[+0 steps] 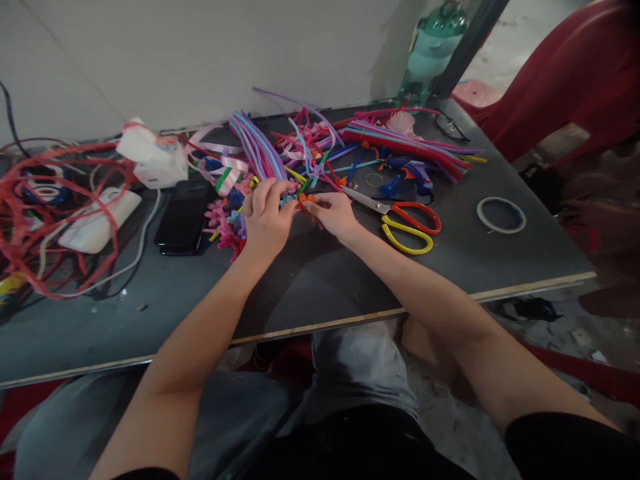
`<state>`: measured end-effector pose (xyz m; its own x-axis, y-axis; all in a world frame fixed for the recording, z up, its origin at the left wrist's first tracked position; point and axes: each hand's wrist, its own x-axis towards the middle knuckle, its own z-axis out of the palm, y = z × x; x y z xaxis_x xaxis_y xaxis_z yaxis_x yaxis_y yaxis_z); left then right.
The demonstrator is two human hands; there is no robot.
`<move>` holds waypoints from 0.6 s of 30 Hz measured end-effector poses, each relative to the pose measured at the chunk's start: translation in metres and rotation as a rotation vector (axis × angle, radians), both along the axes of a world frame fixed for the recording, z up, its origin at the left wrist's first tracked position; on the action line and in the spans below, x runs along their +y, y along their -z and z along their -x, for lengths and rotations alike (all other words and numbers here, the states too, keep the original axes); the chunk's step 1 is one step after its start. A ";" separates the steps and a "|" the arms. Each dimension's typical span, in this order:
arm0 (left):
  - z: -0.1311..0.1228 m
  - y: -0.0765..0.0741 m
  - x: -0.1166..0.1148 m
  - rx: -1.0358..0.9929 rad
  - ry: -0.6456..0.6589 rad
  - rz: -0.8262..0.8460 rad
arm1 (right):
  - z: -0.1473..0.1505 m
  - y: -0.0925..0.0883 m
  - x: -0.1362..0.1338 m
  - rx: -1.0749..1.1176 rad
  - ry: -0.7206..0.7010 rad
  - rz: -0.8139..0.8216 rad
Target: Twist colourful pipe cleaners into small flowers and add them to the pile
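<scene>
Both of my hands meet above the middle of the table. My left hand [269, 217] is closed, thumb and fingertips on a small orange pipe-cleaner piece [306, 198]. From the other side my right hand [333, 213] pinches the same orange piece. Its full shape is partly hidden by my fingers. Pink and blue pipe-cleaner flowers [220, 220] lie beside and under my left hand. Just right of my right hand rest scissors [395, 217] with one red and one yellow handle. Behind my hands lies a bundle of purple and blue pipe cleaners [257, 150].
A black phone [183, 220] and a tangle of red cord [45, 173] with a white power strip [103, 220] lie left. Right are a blue glue gun [413, 173], a tape roll [501, 215] and a green bottle [433, 50]. A red chair [560, 73] stands beyond the table's edge.
</scene>
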<state>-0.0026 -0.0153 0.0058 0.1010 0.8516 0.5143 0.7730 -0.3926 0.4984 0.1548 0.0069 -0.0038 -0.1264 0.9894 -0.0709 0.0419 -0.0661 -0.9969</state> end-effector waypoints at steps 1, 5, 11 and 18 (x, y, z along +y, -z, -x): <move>0.000 0.000 0.000 -0.005 0.003 0.000 | 0.000 0.003 0.000 -0.020 0.000 -0.045; -0.002 0.002 -0.003 -0.017 0.021 0.001 | 0.002 0.009 -0.002 -0.158 0.065 -0.246; -0.006 0.009 -0.003 -0.028 -0.033 -0.035 | 0.004 0.002 -0.015 -0.328 0.170 -0.373; -0.002 0.015 0.001 -0.059 -0.108 -0.047 | 0.001 0.000 -0.011 -0.281 0.103 -0.393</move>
